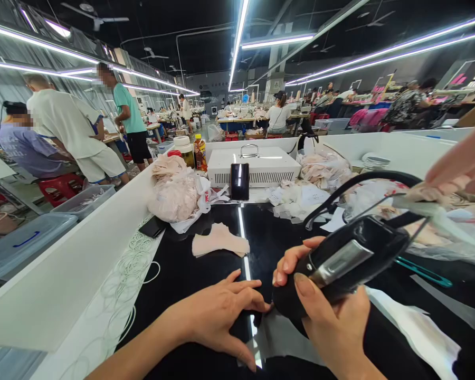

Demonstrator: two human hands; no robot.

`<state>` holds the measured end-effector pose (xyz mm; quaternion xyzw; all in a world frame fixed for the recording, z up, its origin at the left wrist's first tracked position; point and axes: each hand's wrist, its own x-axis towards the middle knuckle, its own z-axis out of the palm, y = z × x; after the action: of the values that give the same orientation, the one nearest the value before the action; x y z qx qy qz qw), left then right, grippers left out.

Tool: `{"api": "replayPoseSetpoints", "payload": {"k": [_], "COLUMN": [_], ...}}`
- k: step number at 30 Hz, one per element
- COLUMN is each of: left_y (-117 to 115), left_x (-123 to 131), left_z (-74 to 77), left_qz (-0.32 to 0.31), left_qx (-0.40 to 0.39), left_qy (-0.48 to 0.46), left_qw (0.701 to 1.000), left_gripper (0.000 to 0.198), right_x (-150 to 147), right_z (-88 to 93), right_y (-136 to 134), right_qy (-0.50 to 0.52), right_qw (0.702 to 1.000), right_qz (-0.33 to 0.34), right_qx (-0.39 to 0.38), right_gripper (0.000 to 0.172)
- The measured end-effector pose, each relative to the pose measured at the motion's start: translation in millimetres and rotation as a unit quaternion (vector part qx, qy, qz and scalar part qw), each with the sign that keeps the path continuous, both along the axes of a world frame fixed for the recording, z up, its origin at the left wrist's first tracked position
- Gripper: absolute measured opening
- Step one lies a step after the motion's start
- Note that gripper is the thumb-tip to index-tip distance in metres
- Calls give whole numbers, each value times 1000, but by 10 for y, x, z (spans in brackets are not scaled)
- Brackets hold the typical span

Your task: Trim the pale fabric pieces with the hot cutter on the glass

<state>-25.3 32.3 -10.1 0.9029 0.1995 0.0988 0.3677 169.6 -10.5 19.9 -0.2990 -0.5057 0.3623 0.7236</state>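
Observation:
My right hand [324, 311] grips a black hand-held tool [348, 258] with a metal plate and a black cable looping up behind it. The tool's tip presses down near a dark piece on the glossy black table [206, 269]. Spread flat on the table just left of the tool's tip lies my left hand [221, 311], fingertips touching the dark piece. A cut piece of pale pink fabric [220, 240] lies further back. At the right edge, another person's hand [459, 163] holds a thin clear strip.
A white machine box [261, 166] with a phone [239, 181] leaning on it stands at the back. Bags of pink fabric [176, 195] and paper tags lie around it. White elastic rings [134, 258] lie at left. Teal scissors [423, 272] rest at right. People work at left and beyond.

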Motion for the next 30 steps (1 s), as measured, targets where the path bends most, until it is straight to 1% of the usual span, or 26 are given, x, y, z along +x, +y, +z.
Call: {"api": "replayPoseSetpoints", "payload": {"k": [3,7,11,14,16,20,22,26,30], "left_y": [1,-3,-18,-25,-25,-17,-15,-18,-20], "left_x": [3,6,5,8,12,20,21,17,15], "left_z": [-19,-53,-53,-45,-56,-106,-117,-94,-66], "left_qz": [-3,-11,-6,-5,-5,-8,-9,-7,-10], "left_qx": [-8,-11,-18,-23,-22,-14,-13,-10,-12], "left_qy": [-1,-11,-18,-17,-24,-44,-43,-41,-38], "left_qw": [1000,1000,1000,1000,999,999,999,999,999], "left_gripper": [74,83,88,88,88,95,97,97,100], "right_x": [-38,-54,-38,-27,-25,-41,-51,-49,-56], "right_z": [14,8,-4,13,30,40,31,10,7], "right_y": [-7,-11,-22,-43,-69,-125,-138,-143,-181], "right_qy": [14,18,7,4,6,2,-2,-1,9], "right_qw": [1000,1000,1000,1000,1000,999,999,999,998], "right_qz": [-10,-6,9,8,15,43,46,46,57], "right_qx": [-7,-3,-4,-14,-14,-4,4,-20,-19], "right_gripper": [35,35,31,27,26,28,28,24,27]}}
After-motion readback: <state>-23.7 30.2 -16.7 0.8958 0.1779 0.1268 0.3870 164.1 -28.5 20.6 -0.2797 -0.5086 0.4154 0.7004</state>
